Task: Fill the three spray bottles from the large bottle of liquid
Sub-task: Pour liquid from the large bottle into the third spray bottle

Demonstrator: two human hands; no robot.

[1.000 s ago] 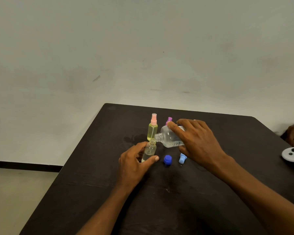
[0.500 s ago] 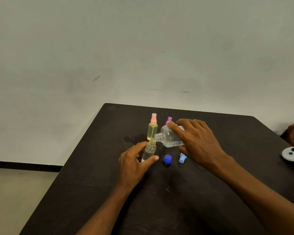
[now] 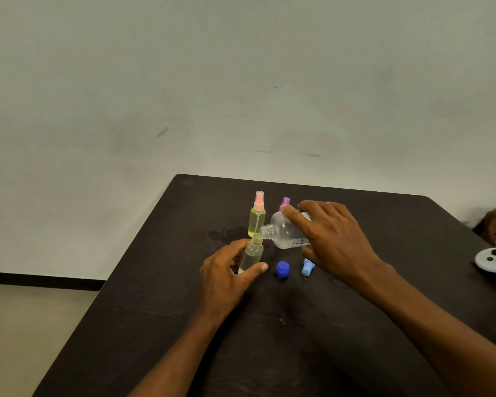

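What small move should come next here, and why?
Probably tip the large bottle slightly further with the right hand: its neck meets the mouth of the open spray bottle in the left hand, and that bottle looks only partly full.

A single wide-angle camera rides on the person's head and looks forward and down across a dark table [image 3: 155,325] toward a pale wall [image 3: 184,81] that fills the upper half of the picture. It sits close: both bare forearms reach in from the bottom edge, and the left hand [image 3: 226,279], gripping a small spray bottle [image 3: 254,253], and the right hand [image 3: 335,239], holding a large bottle [image 3: 287,232], land just below centre. A strip of floor [image 3: 26,325] shows at lower left.
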